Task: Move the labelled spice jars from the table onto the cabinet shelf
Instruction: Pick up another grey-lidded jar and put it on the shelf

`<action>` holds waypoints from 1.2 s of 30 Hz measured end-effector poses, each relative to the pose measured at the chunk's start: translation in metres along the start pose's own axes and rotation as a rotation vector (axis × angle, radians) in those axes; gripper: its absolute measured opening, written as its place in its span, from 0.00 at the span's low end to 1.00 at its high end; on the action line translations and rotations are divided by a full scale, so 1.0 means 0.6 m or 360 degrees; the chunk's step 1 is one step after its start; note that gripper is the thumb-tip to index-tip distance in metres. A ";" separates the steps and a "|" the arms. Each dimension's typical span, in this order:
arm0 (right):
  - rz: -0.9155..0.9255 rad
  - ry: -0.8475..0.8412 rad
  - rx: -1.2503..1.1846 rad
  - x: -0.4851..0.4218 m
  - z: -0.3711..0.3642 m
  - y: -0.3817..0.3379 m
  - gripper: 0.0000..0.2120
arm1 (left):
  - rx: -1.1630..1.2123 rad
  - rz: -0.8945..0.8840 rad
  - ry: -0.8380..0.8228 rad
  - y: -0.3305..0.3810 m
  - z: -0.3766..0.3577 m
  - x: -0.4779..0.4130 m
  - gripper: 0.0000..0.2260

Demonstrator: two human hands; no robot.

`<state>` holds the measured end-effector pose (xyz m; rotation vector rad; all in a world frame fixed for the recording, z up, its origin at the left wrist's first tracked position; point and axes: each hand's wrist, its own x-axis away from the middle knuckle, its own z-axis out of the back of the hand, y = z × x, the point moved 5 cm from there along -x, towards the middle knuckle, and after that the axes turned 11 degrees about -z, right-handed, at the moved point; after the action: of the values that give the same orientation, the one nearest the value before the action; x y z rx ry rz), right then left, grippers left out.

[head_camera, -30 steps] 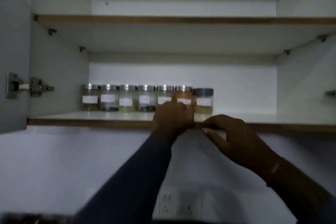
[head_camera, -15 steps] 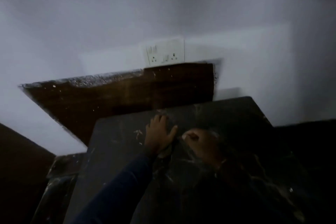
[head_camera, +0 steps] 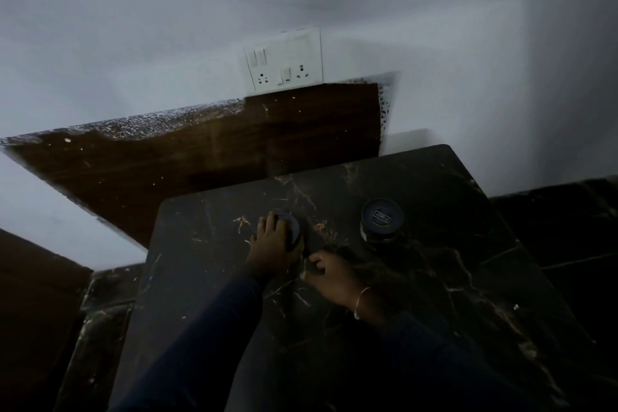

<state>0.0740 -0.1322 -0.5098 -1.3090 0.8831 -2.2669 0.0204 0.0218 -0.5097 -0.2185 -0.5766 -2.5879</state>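
Two dark-lidded spice jars stand on the dark marble table (head_camera: pixel 434 294). My left hand (head_camera: pixel 271 249) is wrapped around the left side of the nearer jar (head_camera: pixel 291 230), fingers over its lid edge. My right hand (head_camera: pixel 331 274) sits just in front and to the right of that jar, fingers curled, touching near its base; I cannot tell whether it grips it. The second jar (head_camera: pixel 381 221) stands alone further right, untouched. The cabinet shelf is out of view.
A white wall socket plate (head_camera: pixel 284 60) sits on the wall behind. A dark brown wooden panel (head_camera: pixel 217 150) leans against the wall beyond the table's far edge. Dark marble floor (head_camera: pixel 568 221) lies to the right.
The view dropped from the cabinet shelf with its row of jars down to the table. Both hands came down from the shelf edge, and my left hand closed around a jar.
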 end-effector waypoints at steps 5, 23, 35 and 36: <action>-0.0067 0.0114 -0.0166 0.003 0.007 0.016 0.27 | -0.0011 0.0018 0.0020 0.015 0.017 -0.016 0.40; 0.0275 0.0059 -0.0804 0.117 0.028 -0.023 0.28 | 0.2103 -0.0034 0.0809 0.085 0.096 0.170 0.21; 0.0139 -0.0575 -0.1396 0.159 0.017 -0.078 0.30 | 0.2749 -0.0255 0.0683 0.128 0.120 0.227 0.25; 0.0183 -0.0374 -0.1326 0.159 0.028 -0.078 0.28 | 0.2561 -0.0202 0.0782 0.121 0.127 0.229 0.25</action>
<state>0.0407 -0.1607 -0.4114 -1.7273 1.8548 -1.6318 -0.0606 -0.0601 -0.3809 0.9298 -2.1309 -1.4163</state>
